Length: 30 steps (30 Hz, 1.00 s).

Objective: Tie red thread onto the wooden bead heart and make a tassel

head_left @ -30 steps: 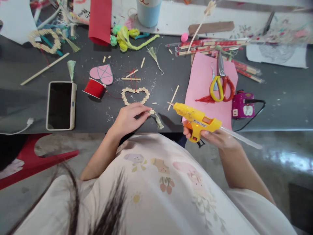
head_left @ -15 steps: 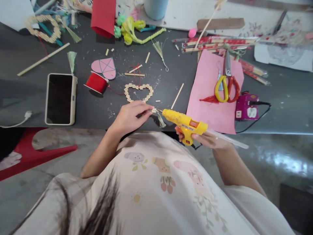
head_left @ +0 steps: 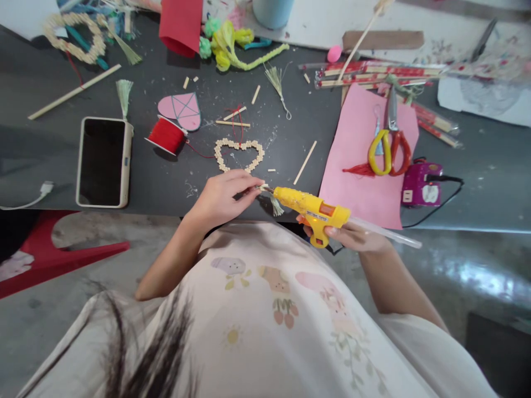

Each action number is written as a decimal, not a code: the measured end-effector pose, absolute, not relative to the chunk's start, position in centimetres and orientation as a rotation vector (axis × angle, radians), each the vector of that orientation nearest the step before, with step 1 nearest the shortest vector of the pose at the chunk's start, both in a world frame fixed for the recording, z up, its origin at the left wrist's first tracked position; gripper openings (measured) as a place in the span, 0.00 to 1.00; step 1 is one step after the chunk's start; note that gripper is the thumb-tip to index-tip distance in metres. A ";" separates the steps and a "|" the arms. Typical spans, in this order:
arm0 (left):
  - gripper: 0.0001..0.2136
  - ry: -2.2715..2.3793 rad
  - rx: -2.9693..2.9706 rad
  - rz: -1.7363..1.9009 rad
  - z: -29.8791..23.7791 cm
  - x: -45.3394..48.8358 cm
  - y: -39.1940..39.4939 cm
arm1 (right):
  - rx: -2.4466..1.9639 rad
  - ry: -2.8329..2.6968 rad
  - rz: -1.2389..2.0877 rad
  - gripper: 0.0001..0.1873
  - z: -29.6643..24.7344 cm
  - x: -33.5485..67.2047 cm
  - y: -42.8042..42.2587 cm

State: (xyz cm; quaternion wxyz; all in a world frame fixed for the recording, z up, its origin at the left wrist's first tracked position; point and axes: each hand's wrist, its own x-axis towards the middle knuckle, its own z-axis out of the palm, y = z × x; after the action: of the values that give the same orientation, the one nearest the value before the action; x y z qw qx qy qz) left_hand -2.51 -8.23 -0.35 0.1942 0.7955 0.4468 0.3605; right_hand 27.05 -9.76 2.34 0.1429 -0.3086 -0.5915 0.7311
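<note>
My right hand [head_left: 352, 236] grips a yellow hot glue gun [head_left: 313, 213], with a clear glue stick [head_left: 392, 233] poking out of its back. Between thumb and fingertips, my left hand [head_left: 228, 196] pinches a small pale wooden piece [head_left: 264, 187], mostly hidden by the fingers. The gun's nozzle meets or almost meets that piece. A pale green tassel [head_left: 277, 207] hangs just below it. Right behind my left hand lies a heart-shaped frame of small wooden bits [head_left: 239, 153], tied at the top with red thread.
Left of the heart are a red thread spool [head_left: 166, 136], a pink paper heart [head_left: 182, 110] and a phone [head_left: 103, 163]. To the right, scissors [head_left: 389, 149] lie on pink paper [head_left: 344, 160] beside a purple power adapter [head_left: 422, 185]. The table's front edge runs close to my body.
The glue gun's nozzle has come slightly left, closer to the piece in my left hand. The view has shifted a little, so the table items sit slightly differently in the picture.
</note>
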 end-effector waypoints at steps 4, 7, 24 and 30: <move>0.08 1.267 2.246 0.984 -0.3 -2.6 -8.2 | -0.868 -1.745 2.133 0.19 3.0 26.6 -9.3; 0.08 1.276 2.253 0.977 -0.3 -2.6 -8.2 | -0.844 -1.815 2.117 0.18 3.3 26.4 -9.1; 0.07 1.254 2.244 1.014 0.0 -2.6 -8.4 | -0.789 -1.899 2.006 0.15 2.5 27.4 -9.2; 0.07 1.271 2.236 0.991 0.0 -2.7 -8.5 | -0.762 -1.920 1.968 0.14 2.8 27.1 -9.1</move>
State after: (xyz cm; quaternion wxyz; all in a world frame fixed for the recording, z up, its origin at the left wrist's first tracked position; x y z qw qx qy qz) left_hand -2.65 -8.46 -0.04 0.1914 0.7962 0.4527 0.3528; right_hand 27.06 -9.12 2.83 0.1437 -0.2642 -0.6660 0.6827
